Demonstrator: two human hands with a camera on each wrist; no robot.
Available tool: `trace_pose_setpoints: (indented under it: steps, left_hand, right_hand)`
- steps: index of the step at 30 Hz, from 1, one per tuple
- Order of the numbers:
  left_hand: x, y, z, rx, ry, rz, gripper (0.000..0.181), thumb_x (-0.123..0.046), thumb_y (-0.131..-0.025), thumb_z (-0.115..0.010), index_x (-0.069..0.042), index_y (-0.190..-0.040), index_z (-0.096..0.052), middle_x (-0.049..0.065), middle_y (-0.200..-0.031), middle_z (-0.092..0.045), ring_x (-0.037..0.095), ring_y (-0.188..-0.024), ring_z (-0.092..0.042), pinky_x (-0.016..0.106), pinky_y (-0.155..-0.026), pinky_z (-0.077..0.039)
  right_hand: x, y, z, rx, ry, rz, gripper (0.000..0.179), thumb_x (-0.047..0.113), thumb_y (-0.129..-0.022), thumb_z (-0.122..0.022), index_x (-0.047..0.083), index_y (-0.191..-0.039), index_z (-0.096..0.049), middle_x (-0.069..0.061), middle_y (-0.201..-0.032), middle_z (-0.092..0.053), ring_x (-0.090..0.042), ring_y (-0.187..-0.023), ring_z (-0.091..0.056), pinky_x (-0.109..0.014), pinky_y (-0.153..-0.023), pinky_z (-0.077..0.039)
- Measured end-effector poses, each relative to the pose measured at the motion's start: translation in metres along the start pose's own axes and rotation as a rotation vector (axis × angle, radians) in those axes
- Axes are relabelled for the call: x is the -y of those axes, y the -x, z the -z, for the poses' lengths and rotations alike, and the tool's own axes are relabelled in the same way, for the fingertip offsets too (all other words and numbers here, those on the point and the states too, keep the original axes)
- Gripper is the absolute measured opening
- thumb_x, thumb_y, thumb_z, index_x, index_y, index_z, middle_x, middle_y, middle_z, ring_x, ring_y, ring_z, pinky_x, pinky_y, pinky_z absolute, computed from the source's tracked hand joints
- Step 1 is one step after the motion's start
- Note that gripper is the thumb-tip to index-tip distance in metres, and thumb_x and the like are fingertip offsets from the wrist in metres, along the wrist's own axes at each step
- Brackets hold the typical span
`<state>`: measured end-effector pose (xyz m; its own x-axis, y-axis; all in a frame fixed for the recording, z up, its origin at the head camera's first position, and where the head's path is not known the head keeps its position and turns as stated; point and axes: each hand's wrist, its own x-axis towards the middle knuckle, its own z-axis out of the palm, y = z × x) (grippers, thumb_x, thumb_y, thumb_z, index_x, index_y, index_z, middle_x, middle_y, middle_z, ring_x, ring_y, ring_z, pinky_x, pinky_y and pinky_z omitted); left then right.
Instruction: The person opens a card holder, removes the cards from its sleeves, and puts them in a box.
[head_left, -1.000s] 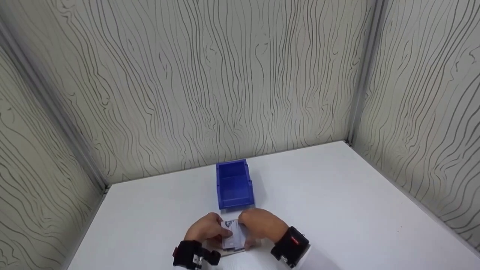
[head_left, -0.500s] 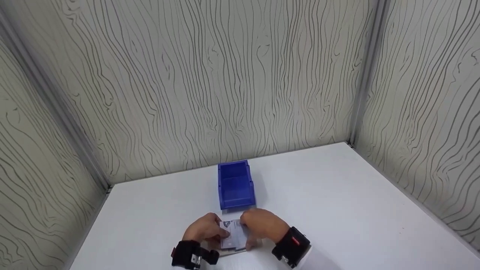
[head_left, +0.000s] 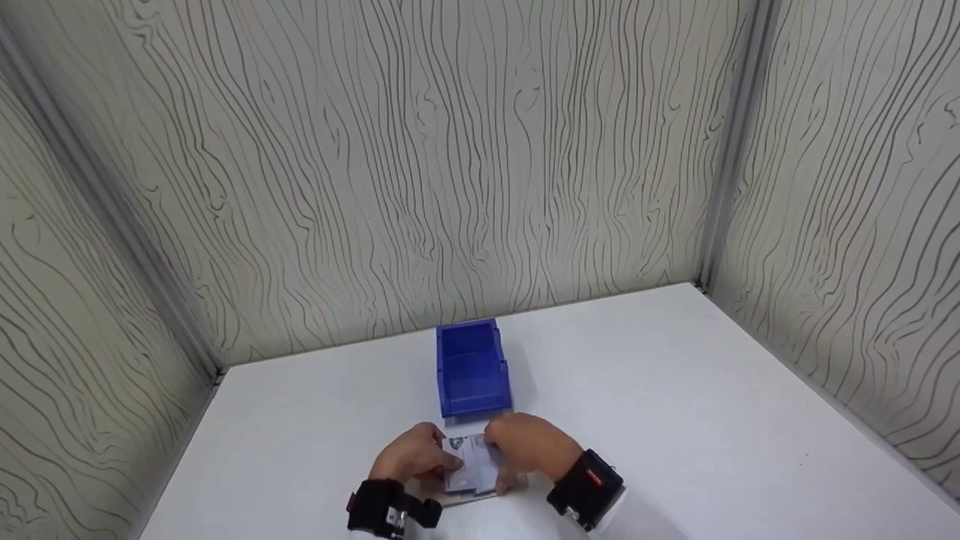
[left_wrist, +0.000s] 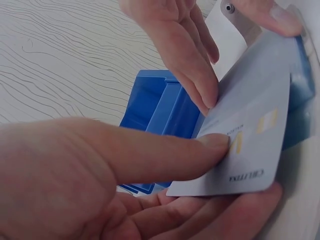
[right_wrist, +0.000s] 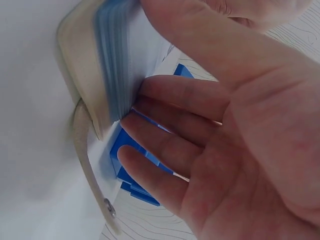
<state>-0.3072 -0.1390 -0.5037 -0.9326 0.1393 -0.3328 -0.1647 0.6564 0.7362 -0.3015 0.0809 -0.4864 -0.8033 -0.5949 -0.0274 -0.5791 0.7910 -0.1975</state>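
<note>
A pale grey plastic card [left_wrist: 255, 155] with small print and yellow marks is pinched by my left hand [head_left: 411, 454], the thumb on its face and the fingers beneath. It lies against an open card holder [right_wrist: 79, 47] with a beige cover, bluish clear sleeves [right_wrist: 112, 60] and a snap strap [right_wrist: 90, 160]. My right hand [head_left: 536, 448] grips the holder on its other side, the thumb over the top and fingertips at the sleeves' edge. How far the card overlaps a sleeve is hard to tell.
Just beyond the hands, an open blue bin [head_left: 474, 375] stands on the white table [head_left: 637, 390]. Wood-grain patterned panels [head_left: 465, 165] enclose the table at the back and both sides.
Both hands and the card holder have shifted only slightly. A dark patch at the sleeves' near edge, visible earlier, no longer shows. The bin stays put.
</note>
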Motion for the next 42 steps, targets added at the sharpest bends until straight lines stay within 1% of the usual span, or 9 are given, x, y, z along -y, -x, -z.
trace_pose_setpoints:
  steps: [10,16,19,25,26,29,33,37,42]
  left_hand:
    - [0.001,-0.001,0.001,0.003,0.006,-0.012,0.033,-0.013,-0.087,-0.088,-0.004,-0.102,-0.06,0.009,-0.091,-0.073,0.018,-0.076,-0.073,0.028,-0.069,-0.057]
    - [0.003,-0.001,0.005,-0.019,-0.045,-0.017,0.034,-0.016,-0.088,-0.088,-0.005,-0.107,-0.062,0.007,-0.094,-0.073,0.018,-0.077,-0.072,0.028,-0.07,-0.054]
    - [0.003,0.001,0.01,-0.047,-0.078,-0.043,0.033,-0.015,-0.087,-0.087,-0.004,-0.107,-0.064,0.006,-0.095,-0.072,0.018,-0.078,-0.069,0.029,-0.069,-0.052]
    - [0.002,0.008,0.024,-0.069,-0.012,-0.135,0.035,-0.002,-0.086,-0.082,0.001,-0.117,-0.065,0.011,-0.099,-0.069,0.02,-0.079,-0.07,0.039,-0.068,-0.065]
    - [0.001,0.009,0.026,-0.084,-0.008,-0.163,0.035,-0.001,-0.086,-0.081,0.002,-0.117,-0.065,0.013,-0.099,-0.069,0.021,-0.079,-0.069,0.039,-0.066,-0.065]
    - [-0.008,0.014,0.033,-0.161,-0.073,-0.247,0.032,0.002,-0.084,-0.077,0.004,-0.115,-0.069,0.015,-0.097,-0.07,0.022,-0.08,-0.067,0.04,-0.065,-0.061]
    - [-0.028,0.013,0.041,-0.274,-0.182,-0.366,0.02,0.004,-0.086,-0.072,0.003,-0.105,-0.076,0.015,-0.094,-0.076,0.021,-0.082,-0.067,0.039,-0.071,-0.058]
    - [-0.051,-0.002,0.051,-0.412,-0.257,-0.44,0.013,0.003,-0.091,-0.07,-0.001,-0.096,-0.081,0.012,-0.092,-0.08,0.018,-0.077,-0.068,0.041,-0.072,-0.058]
    - [-0.072,-0.029,0.056,-0.615,-0.364,-0.469,0.012,0.001,-0.093,-0.074,-0.005,-0.099,-0.083,0.012,-0.094,-0.083,0.025,-0.083,-0.077,0.047,-0.078,-0.063]
  right_hand:
    - [-0.004,-0.004,0.0,0.033,-0.028,-0.019,0.049,0.03,-0.068,-0.104,0.01,-0.105,-0.08,0.005,-0.085,-0.067,-0.009,-0.076,-0.052,-0.031,-0.075,-0.054]
    - [-0.006,-0.002,-0.001,0.014,-0.004,-0.003,0.045,0.032,-0.066,-0.105,0.011,-0.093,-0.076,0.007,-0.079,-0.06,-0.009,-0.072,-0.048,-0.029,-0.067,-0.048]
    - [-0.006,-0.001,0.0,-0.012,0.008,0.018,0.045,0.031,-0.065,-0.105,0.01,-0.092,-0.075,0.007,-0.078,-0.06,-0.008,-0.071,-0.047,-0.028,-0.066,-0.047]
    - [-0.004,-0.001,0.0,-0.015,0.01,0.022,0.045,0.03,-0.064,-0.105,0.011,-0.092,-0.076,0.007,-0.077,-0.059,-0.008,-0.071,-0.047,-0.027,-0.066,-0.047]
    - [-0.004,-0.001,-0.001,-0.014,0.004,0.02,0.044,0.029,-0.064,-0.105,0.011,-0.091,-0.075,0.008,-0.077,-0.058,-0.008,-0.07,-0.047,-0.027,-0.066,-0.047]
    - [-0.003,-0.001,-0.001,-0.012,-0.018,0.009,0.043,0.028,-0.064,-0.105,0.011,-0.089,-0.074,0.008,-0.076,-0.057,-0.008,-0.069,-0.046,-0.027,-0.064,-0.046]
    - [-0.003,0.001,0.002,-0.026,-0.024,0.023,0.043,0.027,-0.064,-0.105,0.01,-0.088,-0.074,0.008,-0.076,-0.058,-0.008,-0.069,-0.047,-0.027,-0.064,-0.046]
    - [-0.004,0.0,0.002,-0.029,-0.017,0.025,0.043,0.028,-0.063,-0.105,0.011,-0.089,-0.075,0.007,-0.078,-0.063,-0.008,-0.07,-0.049,-0.027,-0.066,-0.048]
    - [-0.003,-0.003,-0.001,0.009,-0.035,-0.003,0.043,0.03,-0.065,-0.105,0.012,-0.089,-0.074,0.009,-0.078,-0.06,-0.008,-0.07,-0.048,-0.026,-0.065,-0.045]
